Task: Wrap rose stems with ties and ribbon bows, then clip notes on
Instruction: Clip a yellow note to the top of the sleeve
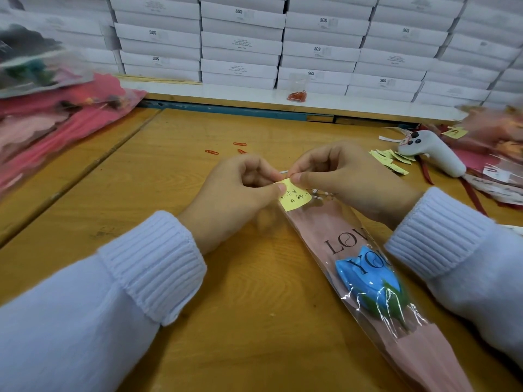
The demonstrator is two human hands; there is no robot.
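A blue rose (pixel 368 281) lies in a pink and clear sleeve (pixel 319 224) printed "LOVE YOU", running from the table's middle toward the lower right. A yellow handwritten note (pixel 293 198) sits at the sleeve's far, narrow end. My left hand (pixel 237 190) pinches the note's left edge with thumb and curled fingers. My right hand (pixel 342 176) pinches the note's top corner against the sleeve; what lies between its fingertips is hidden. Both wrists wear white ribbed cuffs.
Red paper clips (pixel 223 149) lie loose on the wooden table (pixel 169 179) just beyond my hands, with more in a clear bag (pixel 297 93) on the ledge. A white glue gun (pixel 433 154), yellow notes (pixel 392 159) and wrapped flowers sit right. Pink sleeves (pixel 56 120) pile up left. White boxes (pixel 240 41) stack behind.
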